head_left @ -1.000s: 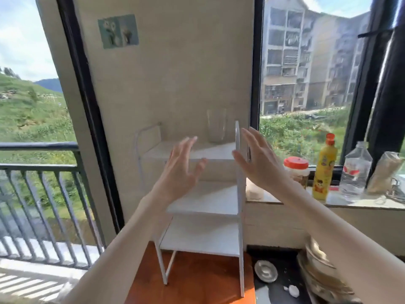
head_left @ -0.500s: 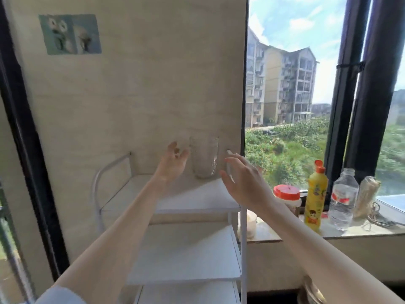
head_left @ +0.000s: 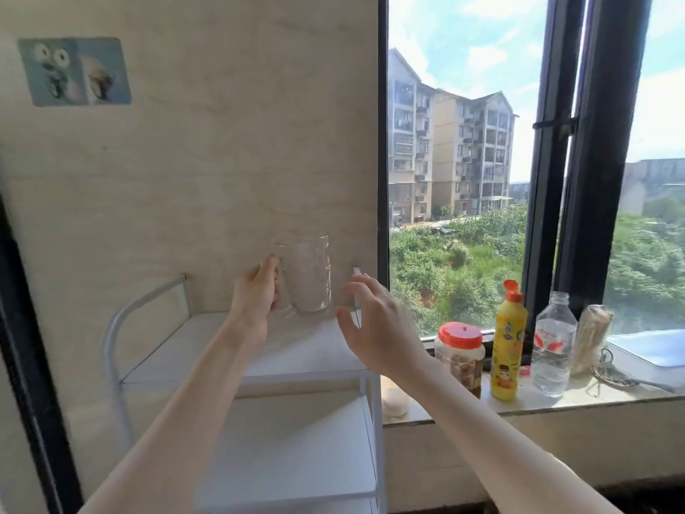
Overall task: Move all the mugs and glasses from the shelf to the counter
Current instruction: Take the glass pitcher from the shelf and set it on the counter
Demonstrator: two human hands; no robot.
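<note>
A clear glass mug (head_left: 307,278) stands upright at the back of the top tier of a white metal shelf (head_left: 307,359), against the beige wall. My left hand (head_left: 255,294) is at the mug's left side, fingers curled around its handle. My right hand (head_left: 374,328) hovers just right of the mug with fingers spread, a short gap away from the glass. The lower tiers of the shelf that show hold nothing.
On the window sill (head_left: 556,400) right of the shelf stand a red-lidded jar (head_left: 459,356), a yellow squeeze bottle (head_left: 508,343), a clear water bottle (head_left: 554,346), a bundled roll (head_left: 591,343) and a white tray (head_left: 652,352). A pale round thing (head_left: 394,400) sits beside the shelf leg.
Both hands have reached further in toward the mug. My left hand has gone from open beside the glass to curled on its handle; my right hand has come closer on the right.
</note>
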